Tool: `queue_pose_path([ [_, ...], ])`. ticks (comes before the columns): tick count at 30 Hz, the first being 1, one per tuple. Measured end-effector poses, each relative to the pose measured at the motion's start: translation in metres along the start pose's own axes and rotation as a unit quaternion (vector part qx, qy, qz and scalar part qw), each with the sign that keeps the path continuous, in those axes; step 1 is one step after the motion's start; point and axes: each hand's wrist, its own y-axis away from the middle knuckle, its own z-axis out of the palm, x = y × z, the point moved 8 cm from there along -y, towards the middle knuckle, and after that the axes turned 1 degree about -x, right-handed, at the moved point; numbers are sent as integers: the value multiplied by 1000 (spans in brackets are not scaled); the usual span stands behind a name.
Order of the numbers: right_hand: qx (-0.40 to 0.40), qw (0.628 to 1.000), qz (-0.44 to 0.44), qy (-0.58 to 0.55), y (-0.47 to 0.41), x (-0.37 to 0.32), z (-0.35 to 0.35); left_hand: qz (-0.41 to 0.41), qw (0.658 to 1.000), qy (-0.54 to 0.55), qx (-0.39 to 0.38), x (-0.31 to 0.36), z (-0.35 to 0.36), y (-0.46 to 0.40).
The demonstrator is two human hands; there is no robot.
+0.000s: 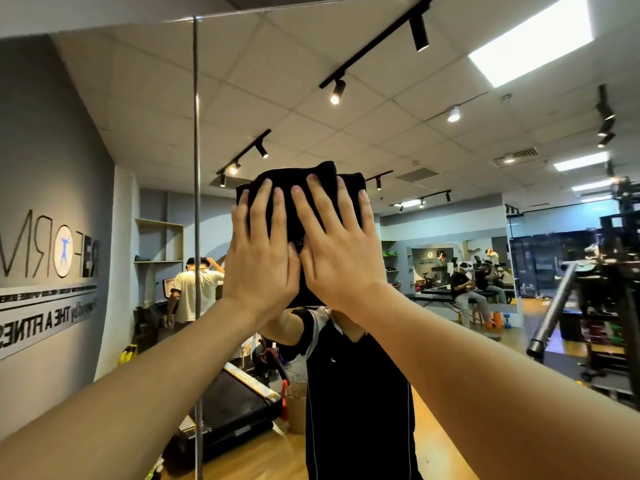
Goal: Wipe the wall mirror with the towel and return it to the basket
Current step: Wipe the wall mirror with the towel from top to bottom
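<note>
Two bare hands press a folded black cloth towel [299, 188] flat against the large wall mirror [450, 161], at head height. Left hand [259, 258] lies on the towel's left half, fingers straight and slightly spread; just beside it, thumbs nearly touching, the right hand [341, 256] covers the right half likewise. Below, reflected, a woven tan basket [296, 407] stands on the wooden floor [263, 455].
</note>
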Motion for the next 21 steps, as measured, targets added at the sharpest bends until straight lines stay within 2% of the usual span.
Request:
queue_pose_path([
  [21, -28, 999, 27, 10, 64, 150, -44, 19, 998, 55, 3, 162, 39, -22],
])
